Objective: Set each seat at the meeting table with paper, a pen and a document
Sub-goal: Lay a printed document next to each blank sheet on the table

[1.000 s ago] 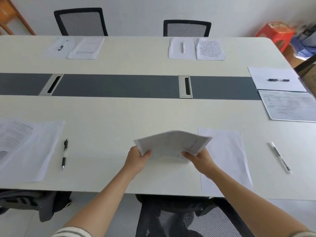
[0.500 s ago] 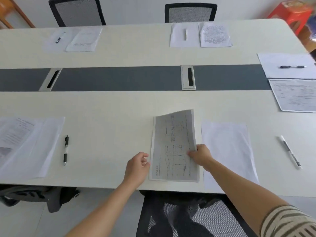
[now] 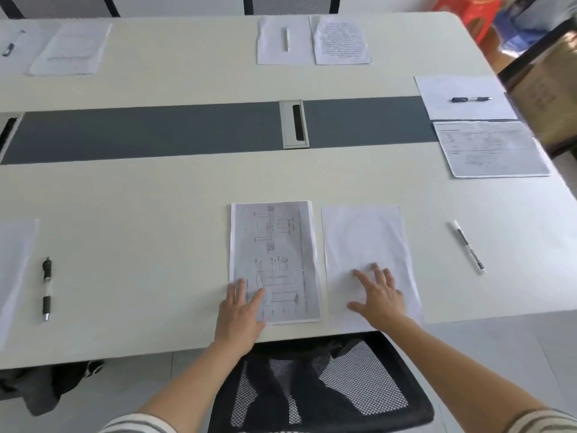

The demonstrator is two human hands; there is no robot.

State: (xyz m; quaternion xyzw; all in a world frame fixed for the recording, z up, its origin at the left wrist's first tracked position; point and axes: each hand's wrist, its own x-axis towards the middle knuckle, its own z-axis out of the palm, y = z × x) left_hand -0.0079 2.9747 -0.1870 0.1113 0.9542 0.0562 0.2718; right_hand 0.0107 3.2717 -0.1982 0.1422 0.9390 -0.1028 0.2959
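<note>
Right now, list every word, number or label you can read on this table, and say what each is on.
No text here can be read.
Diagram document at the near seat: line drawings with small labels, too small to read.
Text sheet at the far seat: dense lines, blurred.
Form sheet at the right end: printed rows, blurred.
White pen at the near right: no legible marking.

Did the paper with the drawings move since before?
Yes. The printed white sheet with line drawings came down from the air and now lies flat on the cream table, just left of the blank white paper sheet.
</note>
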